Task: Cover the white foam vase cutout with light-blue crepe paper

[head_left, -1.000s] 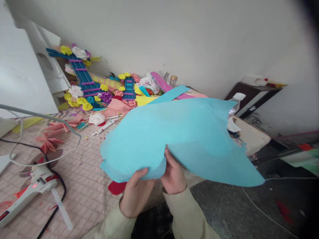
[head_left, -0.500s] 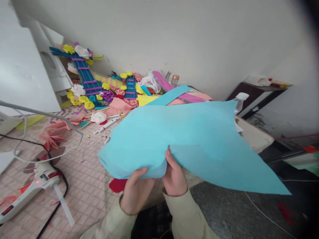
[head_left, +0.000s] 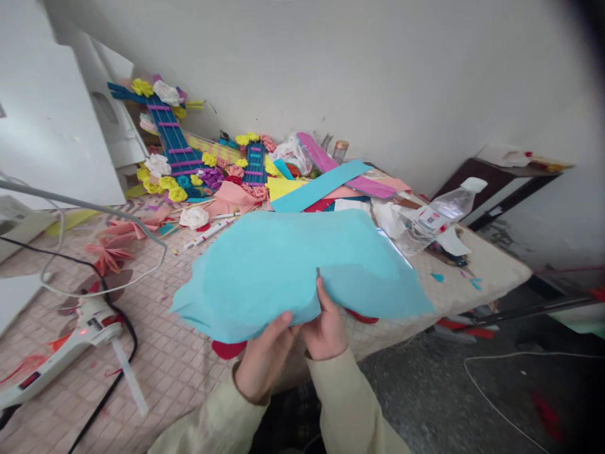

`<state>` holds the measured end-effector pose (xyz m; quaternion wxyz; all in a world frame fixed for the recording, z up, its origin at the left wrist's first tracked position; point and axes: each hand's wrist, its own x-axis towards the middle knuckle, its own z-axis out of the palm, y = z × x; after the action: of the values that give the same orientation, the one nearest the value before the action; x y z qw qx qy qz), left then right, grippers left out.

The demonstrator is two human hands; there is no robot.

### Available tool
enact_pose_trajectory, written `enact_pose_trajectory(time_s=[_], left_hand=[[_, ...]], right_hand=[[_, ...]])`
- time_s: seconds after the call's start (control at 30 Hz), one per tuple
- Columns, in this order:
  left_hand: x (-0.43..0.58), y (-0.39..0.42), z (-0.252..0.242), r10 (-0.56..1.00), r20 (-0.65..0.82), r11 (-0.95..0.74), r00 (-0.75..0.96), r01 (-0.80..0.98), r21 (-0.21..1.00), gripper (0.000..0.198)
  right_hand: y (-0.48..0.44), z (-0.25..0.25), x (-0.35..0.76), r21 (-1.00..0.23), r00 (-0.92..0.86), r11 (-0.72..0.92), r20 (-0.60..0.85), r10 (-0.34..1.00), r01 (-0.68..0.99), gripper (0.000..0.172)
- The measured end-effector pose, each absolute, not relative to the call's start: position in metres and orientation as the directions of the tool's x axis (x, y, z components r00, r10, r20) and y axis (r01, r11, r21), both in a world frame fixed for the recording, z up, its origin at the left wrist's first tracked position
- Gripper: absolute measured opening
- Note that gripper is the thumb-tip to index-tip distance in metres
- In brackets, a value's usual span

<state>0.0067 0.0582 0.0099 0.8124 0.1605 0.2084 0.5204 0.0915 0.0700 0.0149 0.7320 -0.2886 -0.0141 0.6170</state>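
A large light-blue sheet of thin paper [head_left: 265,265] spreads over the table in front of me, its right part drooping. My left hand [head_left: 267,359] pinches the near edge, thumb on top and fingers underneath. Close beside it, my right hand [head_left: 326,331] is closed at a slit in the sheet, thumb upward. A small grey tip [head_left: 318,272] shows just beyond that thumb; the rest of this tool is hidden by hand and paper. Red pieces [head_left: 227,349] peek out under the sheet.
A hot glue gun [head_left: 89,334] with its light on lies left, among cables. Paper flowers and blue guitar-shaped crafts [head_left: 177,148] stand at the back. Paper strips [head_left: 321,186] lie behind the sheet, and a plastic bottle [head_left: 442,214] is at the right.
The sheet's right part has swung down and in, uncovering the bottle and the table's right side. Both hands stay at the near edge. The view has shifted slightly.
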Motion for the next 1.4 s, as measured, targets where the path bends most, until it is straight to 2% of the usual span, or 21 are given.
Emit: enact_pose_trajectory(time_s=[0.2,0.37,0.6,0.77,0.9,1.03,1.17,1.4], left_hand=[[0.007,0.061,0.01,0.937,-0.215,0.347,0.275,-0.805,0.482,0.048],[0.008,0.062,0.008,0.928,-0.217,0.37,0.302,-0.812,0.452,0.049],[0.004,0.063,0.01,0.896,-0.241,0.441,0.372,-0.798,0.411,0.049],[0.003,0.063,0.013,0.883,-0.158,0.467,0.441,-0.799,0.38,0.039],[0.005,0.063,0.011,0.903,-0.139,0.428,0.407,-0.818,0.384,0.036],[0.005,0.062,0.008,0.919,-0.19,0.394,0.346,-0.833,0.388,0.045],[0.004,0.062,0.009,0.91,-0.233,0.412,0.343,-0.818,0.402,0.049],[-0.001,0.063,0.016,0.903,-0.265,0.422,0.337,-0.81,0.407,0.05]], right_hand=[[0.069,0.016,0.086,-0.404,0.283,0.159,-0.267,0.921,-0.901,0.032],[0.067,0.015,0.081,-0.416,0.246,0.114,-0.28,0.928,-0.902,0.028],[0.069,0.011,0.084,-0.307,0.12,0.023,-0.302,0.946,-0.951,0.027],[0.069,0.006,0.087,-0.248,0.056,-0.024,-0.309,0.949,-0.968,0.03],[0.07,0.01,0.089,-0.285,0.15,0.055,-0.323,0.934,-0.957,0.025],[0.075,0.016,0.092,-0.376,0.291,0.164,-0.313,0.904,-0.912,0.026],[0.078,0.02,0.095,-0.401,0.297,0.155,-0.321,0.9,-0.903,0.032],[0.077,0.024,0.09,-0.341,0.201,0.088,-0.31,0.929,-0.936,0.033]])
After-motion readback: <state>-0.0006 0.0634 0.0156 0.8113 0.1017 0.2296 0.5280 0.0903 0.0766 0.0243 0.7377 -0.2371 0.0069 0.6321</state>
